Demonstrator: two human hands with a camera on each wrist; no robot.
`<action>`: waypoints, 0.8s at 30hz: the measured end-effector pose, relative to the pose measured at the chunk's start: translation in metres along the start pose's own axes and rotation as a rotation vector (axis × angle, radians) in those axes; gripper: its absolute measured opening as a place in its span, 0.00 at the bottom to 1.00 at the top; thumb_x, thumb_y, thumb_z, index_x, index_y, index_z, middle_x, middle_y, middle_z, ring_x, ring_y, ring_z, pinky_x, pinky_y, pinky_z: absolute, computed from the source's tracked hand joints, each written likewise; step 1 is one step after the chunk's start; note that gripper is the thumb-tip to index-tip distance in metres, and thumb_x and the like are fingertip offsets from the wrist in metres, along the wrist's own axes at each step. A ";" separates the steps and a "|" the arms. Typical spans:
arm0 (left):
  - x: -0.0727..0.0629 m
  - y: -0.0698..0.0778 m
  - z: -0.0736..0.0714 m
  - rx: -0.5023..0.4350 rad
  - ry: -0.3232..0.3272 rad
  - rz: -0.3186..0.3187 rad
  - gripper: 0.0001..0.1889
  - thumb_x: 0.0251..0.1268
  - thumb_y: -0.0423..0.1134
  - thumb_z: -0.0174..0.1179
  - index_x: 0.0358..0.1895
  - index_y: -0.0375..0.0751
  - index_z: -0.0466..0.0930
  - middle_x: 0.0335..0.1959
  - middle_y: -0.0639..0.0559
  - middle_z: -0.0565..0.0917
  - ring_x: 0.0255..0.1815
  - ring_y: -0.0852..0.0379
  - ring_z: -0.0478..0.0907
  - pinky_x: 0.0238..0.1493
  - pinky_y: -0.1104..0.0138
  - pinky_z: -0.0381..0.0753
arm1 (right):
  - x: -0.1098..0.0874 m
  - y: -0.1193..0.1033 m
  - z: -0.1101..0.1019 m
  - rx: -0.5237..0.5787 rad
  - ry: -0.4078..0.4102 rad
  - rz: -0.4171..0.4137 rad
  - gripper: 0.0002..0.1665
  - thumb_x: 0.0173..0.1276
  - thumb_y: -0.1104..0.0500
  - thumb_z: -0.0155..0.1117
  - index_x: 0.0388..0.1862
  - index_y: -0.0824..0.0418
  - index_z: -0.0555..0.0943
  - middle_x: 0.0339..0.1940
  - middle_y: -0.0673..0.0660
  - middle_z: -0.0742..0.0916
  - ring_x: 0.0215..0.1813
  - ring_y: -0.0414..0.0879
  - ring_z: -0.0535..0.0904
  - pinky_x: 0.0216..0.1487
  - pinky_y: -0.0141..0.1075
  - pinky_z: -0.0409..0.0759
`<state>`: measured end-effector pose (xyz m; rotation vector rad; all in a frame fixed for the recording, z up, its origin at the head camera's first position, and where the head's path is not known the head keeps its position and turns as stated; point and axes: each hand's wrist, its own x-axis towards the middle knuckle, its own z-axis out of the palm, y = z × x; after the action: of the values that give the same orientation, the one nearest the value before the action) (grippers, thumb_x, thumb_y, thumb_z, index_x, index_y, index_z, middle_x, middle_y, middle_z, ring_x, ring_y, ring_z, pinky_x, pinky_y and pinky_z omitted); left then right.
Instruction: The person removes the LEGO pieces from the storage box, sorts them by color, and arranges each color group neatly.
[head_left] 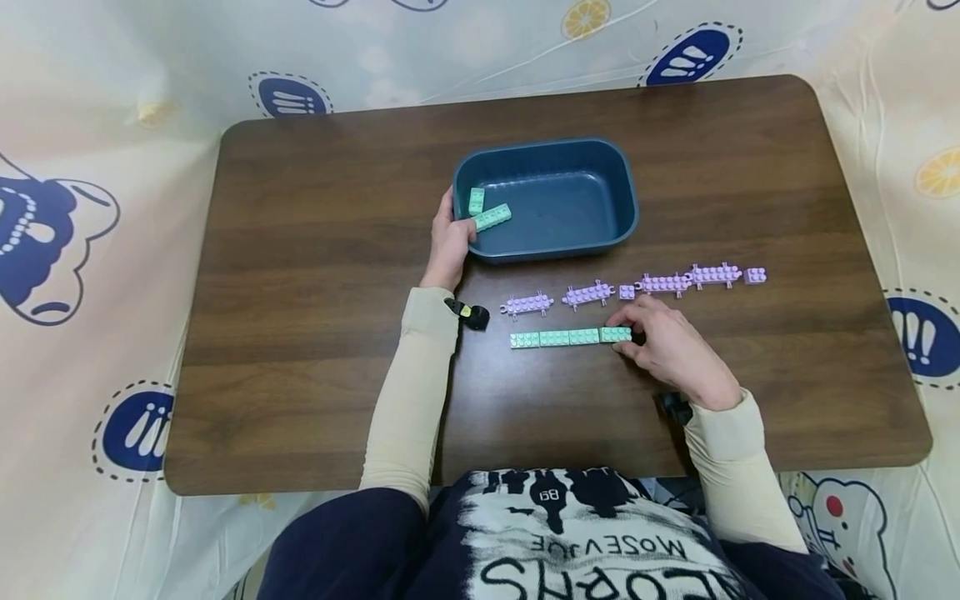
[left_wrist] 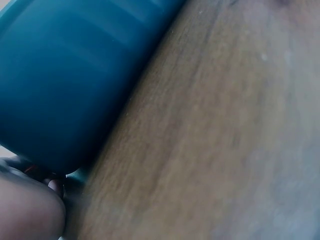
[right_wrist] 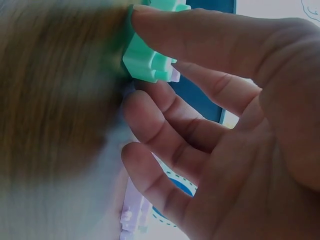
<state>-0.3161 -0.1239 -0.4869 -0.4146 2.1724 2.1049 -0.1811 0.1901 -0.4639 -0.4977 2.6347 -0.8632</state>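
Note:
My left hand [head_left: 448,243] grips the left edge of a dark blue plastic bin [head_left: 555,243], its thumb over the rim and its fingers along the outer wall. Inside the bin, close to that thumb, lie a long mint-green building block [head_left: 492,218] and a shorter green block [head_left: 476,201]. On the table, my right hand [head_left: 675,348] pinches the right end block [head_left: 616,334] of a straight row of mint-green blocks [head_left: 555,338]. The right wrist view shows the thumb against this green block [right_wrist: 145,60], with the other fingers loosely curved below.
Several lilac blocks, some with small side pegs, form a slanting line between bin and green row, from a left piece [head_left: 527,305] to a small one [head_left: 755,276] at the right. They lie on a brown wooden table [head_left: 315,333]. A printed curtain [head_left: 480,50] surrounds it.

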 end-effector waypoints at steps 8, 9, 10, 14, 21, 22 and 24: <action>-0.001 0.001 0.000 -0.002 -0.001 -0.012 0.49 0.43 0.21 0.45 0.77 0.55 0.55 0.72 0.63 0.62 0.64 0.57 0.59 0.52 0.66 0.61 | 0.001 0.001 0.000 -0.011 -0.015 -0.025 0.15 0.59 0.65 0.72 0.46 0.59 0.84 0.43 0.57 0.79 0.41 0.52 0.73 0.41 0.45 0.73; -0.001 0.001 0.000 0.003 -0.002 -0.014 0.48 0.44 0.21 0.45 0.77 0.55 0.55 0.72 0.63 0.62 0.64 0.57 0.59 0.52 0.65 0.61 | 0.002 0.001 0.000 -0.015 -0.016 -0.025 0.16 0.59 0.65 0.72 0.47 0.59 0.84 0.43 0.57 0.79 0.41 0.52 0.73 0.41 0.45 0.73; -0.001 0.002 0.000 0.005 -0.003 -0.014 0.48 0.44 0.21 0.45 0.77 0.55 0.54 0.72 0.63 0.61 0.64 0.57 0.59 0.53 0.65 0.61 | 0.002 0.001 0.000 -0.017 -0.018 -0.024 0.16 0.59 0.65 0.71 0.47 0.59 0.84 0.43 0.57 0.79 0.41 0.53 0.73 0.41 0.46 0.73; 0.000 0.002 0.000 0.008 -0.005 -0.010 0.48 0.45 0.21 0.45 0.77 0.54 0.54 0.72 0.63 0.61 0.65 0.57 0.59 0.54 0.65 0.60 | 0.002 0.000 -0.001 -0.021 -0.026 -0.010 0.17 0.59 0.64 0.71 0.48 0.59 0.84 0.43 0.57 0.79 0.42 0.53 0.73 0.42 0.47 0.73; 0.000 0.002 0.000 0.017 -0.005 -0.014 0.48 0.45 0.21 0.46 0.77 0.54 0.54 0.73 0.64 0.60 0.66 0.59 0.58 0.56 0.66 0.59 | 0.002 0.000 -0.001 -0.021 -0.033 0.002 0.17 0.60 0.63 0.71 0.49 0.59 0.84 0.44 0.57 0.79 0.43 0.53 0.72 0.45 0.49 0.70; 0.000 0.002 0.000 0.015 -0.005 -0.015 0.48 0.45 0.21 0.46 0.77 0.54 0.54 0.73 0.64 0.60 0.66 0.59 0.58 0.56 0.66 0.59 | 0.001 0.000 -0.001 -0.022 -0.032 0.002 0.17 0.60 0.63 0.71 0.49 0.59 0.84 0.45 0.57 0.79 0.43 0.53 0.72 0.45 0.49 0.70; 0.000 0.002 0.000 0.010 -0.005 -0.017 0.48 0.45 0.21 0.46 0.77 0.54 0.54 0.73 0.64 0.60 0.66 0.59 0.58 0.57 0.66 0.59 | 0.001 0.000 -0.001 -0.022 -0.031 -0.001 0.18 0.60 0.63 0.71 0.51 0.60 0.83 0.45 0.57 0.79 0.43 0.54 0.72 0.45 0.49 0.71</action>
<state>-0.3166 -0.1237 -0.4854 -0.4242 2.1684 2.0830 -0.1826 0.1900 -0.4633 -0.5148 2.6185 -0.8203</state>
